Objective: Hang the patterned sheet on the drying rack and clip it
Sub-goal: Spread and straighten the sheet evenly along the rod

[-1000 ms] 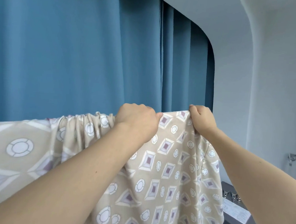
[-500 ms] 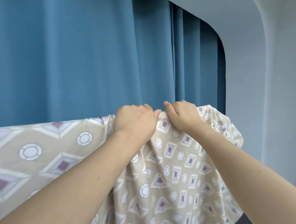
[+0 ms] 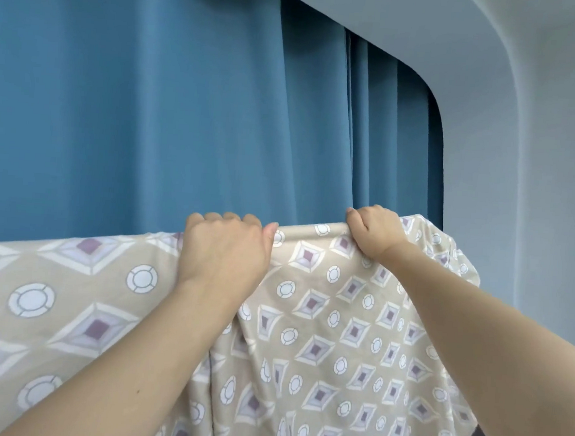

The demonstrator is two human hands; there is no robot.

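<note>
The sheet (image 3: 322,339) is gripped along its draped top edge by the left hand (image 3: 224,251) and right hand (image 3: 375,232), fingers curled over it.

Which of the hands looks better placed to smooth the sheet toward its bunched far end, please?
Probably the right hand: it grips the patterned sheet nearest the bunched end, while the left hand holds the fold farther along.

sheet (image 3: 323,322) before curtain (image 3: 151,106) | left hand (image 3: 224,251) left of right hand (image 3: 375,232), both on its top edge
</note>
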